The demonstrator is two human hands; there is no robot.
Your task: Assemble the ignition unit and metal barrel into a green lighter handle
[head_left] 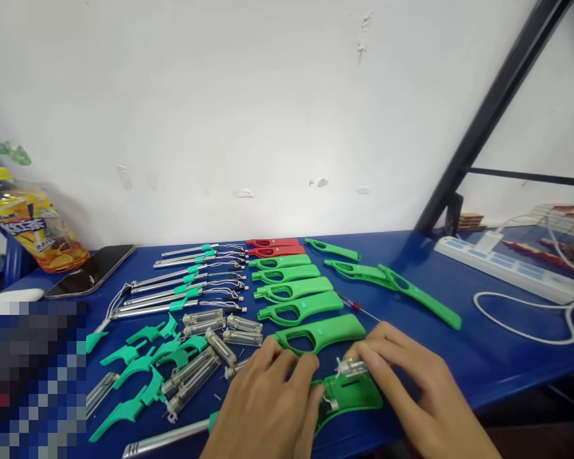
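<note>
Head cam, fwd & down, close above L hand (pixel 270 405), R hand (pixel 414 386) & blue tbl (pixel 502 363), wall (pixel 268 115) ahead.

At bottom centre the left hand (pixel 268 398) touches an open green shell (pixel 356 398) on the blue table (pixel 497 363); lower right, the right hand (pixel 411 376) has a clear cartridge (pixel 351 368) in its grip. Green casings (pixel 323 306) and red casings (pixel 291 250) line the middle, wired metal tubes (pixel 146 310) left of them, a phone (pixel 93 271) and bottle (pixel 43 233) far left, a white power strip (pixel 507 269) at right
</note>
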